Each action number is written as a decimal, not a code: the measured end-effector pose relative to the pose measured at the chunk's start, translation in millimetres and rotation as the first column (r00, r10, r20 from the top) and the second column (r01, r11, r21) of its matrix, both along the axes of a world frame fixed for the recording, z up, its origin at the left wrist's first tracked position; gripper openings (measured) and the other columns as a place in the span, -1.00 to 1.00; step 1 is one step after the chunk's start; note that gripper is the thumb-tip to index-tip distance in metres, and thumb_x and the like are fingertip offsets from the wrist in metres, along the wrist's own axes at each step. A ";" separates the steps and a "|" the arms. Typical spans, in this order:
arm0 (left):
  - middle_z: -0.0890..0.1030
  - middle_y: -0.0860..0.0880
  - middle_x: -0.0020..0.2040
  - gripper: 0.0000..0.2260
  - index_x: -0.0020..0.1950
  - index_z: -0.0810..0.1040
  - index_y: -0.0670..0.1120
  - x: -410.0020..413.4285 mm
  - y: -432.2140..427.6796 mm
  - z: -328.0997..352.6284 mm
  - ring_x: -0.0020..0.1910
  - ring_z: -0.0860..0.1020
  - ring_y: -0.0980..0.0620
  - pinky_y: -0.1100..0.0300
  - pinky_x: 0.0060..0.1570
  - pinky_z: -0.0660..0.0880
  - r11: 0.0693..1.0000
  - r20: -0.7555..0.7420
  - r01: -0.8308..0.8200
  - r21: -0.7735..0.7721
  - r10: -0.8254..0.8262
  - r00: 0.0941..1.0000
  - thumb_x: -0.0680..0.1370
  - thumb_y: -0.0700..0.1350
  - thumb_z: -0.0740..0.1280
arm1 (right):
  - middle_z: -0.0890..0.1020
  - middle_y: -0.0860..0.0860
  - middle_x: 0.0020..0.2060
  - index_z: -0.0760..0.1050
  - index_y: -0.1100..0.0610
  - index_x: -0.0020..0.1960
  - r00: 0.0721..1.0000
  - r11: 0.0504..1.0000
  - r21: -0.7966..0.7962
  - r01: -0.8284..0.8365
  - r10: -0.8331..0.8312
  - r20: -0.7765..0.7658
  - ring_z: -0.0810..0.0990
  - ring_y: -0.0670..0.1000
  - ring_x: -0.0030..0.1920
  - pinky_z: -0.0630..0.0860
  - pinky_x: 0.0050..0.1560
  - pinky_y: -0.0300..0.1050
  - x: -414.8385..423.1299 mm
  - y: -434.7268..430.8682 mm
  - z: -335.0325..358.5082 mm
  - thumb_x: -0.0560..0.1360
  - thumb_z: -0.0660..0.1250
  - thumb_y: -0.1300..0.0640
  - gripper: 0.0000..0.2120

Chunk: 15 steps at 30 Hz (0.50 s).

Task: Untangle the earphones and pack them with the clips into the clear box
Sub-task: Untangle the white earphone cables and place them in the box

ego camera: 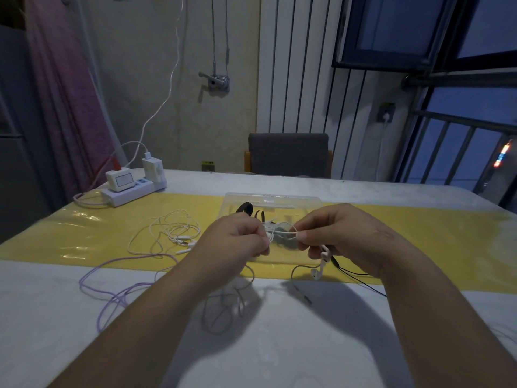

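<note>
Earphones (282,232) on a white cord stretch between both hands in the head view. The left hand (237,242) pinches the cord in curled fingers (260,246), and the right hand (344,236) nips it between thumb and forefinger. An earbud (317,273) dangles just below the right fingers. Just beyond the fingers sits the clear box (274,198) on the yellow mat (419,233), with what look like dark clips (245,208) inside. Left of the left fingers lies another white earphone set (170,233), loosely snarled, and a purple cord (112,278) trails nearer the person. A black cord (355,273) runs under the right wrist. Untangling appears to be the step in hand, with no earphones packed yet. The next move likely calls for slackening the held loop and feeding the earbud end through it rather than pulling, which could tighten the knot.
</note>
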<state>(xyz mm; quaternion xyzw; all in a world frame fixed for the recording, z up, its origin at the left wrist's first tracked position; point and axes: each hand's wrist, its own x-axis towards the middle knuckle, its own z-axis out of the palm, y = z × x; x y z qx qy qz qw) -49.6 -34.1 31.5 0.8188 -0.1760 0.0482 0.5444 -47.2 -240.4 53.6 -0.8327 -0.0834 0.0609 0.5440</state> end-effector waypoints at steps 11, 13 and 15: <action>0.70 -0.02 -0.29 -0.78 -0.16 0.71 -0.11 2.4 1.1 -1.5 -0.34 0.62 0.10 0.35 -0.38 0.48 0.970 -0.089 -0.182 -0.158 0.170 0.981 0.50 -0.32 0.30 | 0.67 0.14 -0.29 0.66 0.22 -0.12 1.000 1.000 -0.014 0.004 -0.004 0.013 0.55 0.06 -0.30 0.44 -0.19 0.00 -1.9 -0.7 2.4 0.46 0.42 0.32 -0.95; 0.70 0.01 -0.28 -0.77 -0.18 0.68 -0.05 4.7 2.8 -5.0 -0.30 0.63 0.09 0.29 -0.32 0.51 0.966 -0.035 -0.228 -0.121 0.226 0.974 0.49 -0.34 0.33 | 0.67 0.14 -0.30 0.63 0.25 -0.12 1.000 1.000 -0.017 0.007 -0.007 0.017 0.55 0.06 -0.32 0.44 -0.22 -0.01 -2.1 -1.8 2.7 0.45 0.42 0.32 -0.97; 0.68 0.02 -0.28 -0.79 -0.21 0.63 0.02 9.3 7.0 -8.3 -0.24 0.64 0.01 0.14 -0.25 0.53 0.956 0.024 -0.288 -0.062 0.290 0.957 0.48 -0.30 0.37 | 0.67 0.12 -0.31 0.62 0.26 -0.12 1.000 0.999 -0.029 0.013 -0.013 0.018 0.57 0.05 -0.33 0.45 -0.22 -0.02 -2.0 -4.0 3.2 0.45 0.43 0.30 -0.98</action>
